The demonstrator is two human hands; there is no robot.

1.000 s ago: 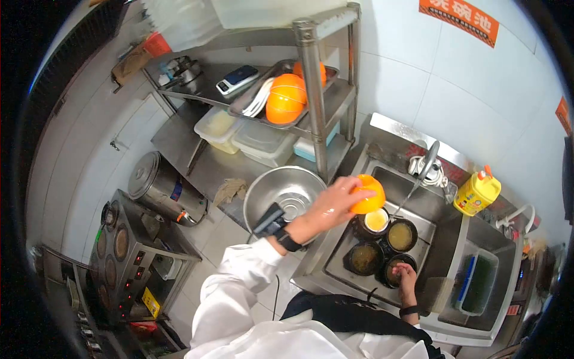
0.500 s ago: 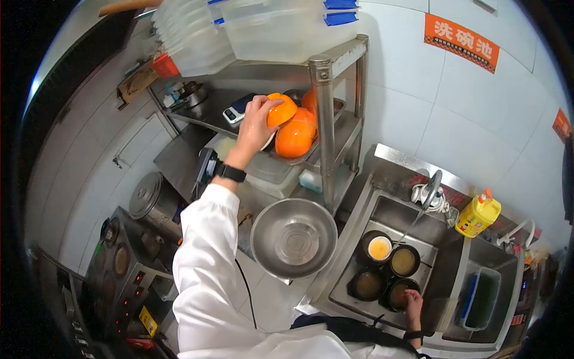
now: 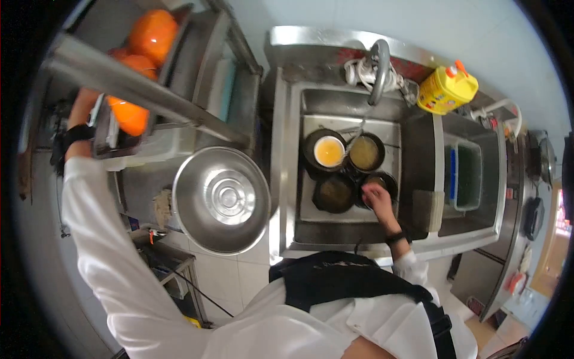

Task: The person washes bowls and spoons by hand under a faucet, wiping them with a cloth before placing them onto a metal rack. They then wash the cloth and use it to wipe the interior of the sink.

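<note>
At the upper left, my left hand (image 3: 88,97) reaches onto the metal shelf beside the orange bowls (image 3: 133,115). The shelf's post and edge hide its fingers. My right hand (image 3: 376,195) is down in the left sink basin, its fingers curled together over the lower right black pot (image 3: 387,180); what they grip, if anything, is hidden. Cloudy liquid shows in the upper right pot (image 3: 366,152) and the lower left pot (image 3: 335,190). A white-rimmed bowl with an orange-yellow inside (image 3: 329,151) sits in the upper left pot (image 3: 312,141).
Water runs from the curved faucet (image 3: 379,66) into the basin. A yellow detergent bottle (image 3: 443,93) stands on the sink ledge. The right basin holds a clear plastic tub (image 3: 471,176). A large steel bowl (image 3: 222,200) is between shelf and sink, under the shelf post (image 3: 137,90).
The view has swung right and down toward the sink. My left hand, which held an orange bowl in plain sight, is now mostly behind the shelf post. My right hand stays at the same pot.
</note>
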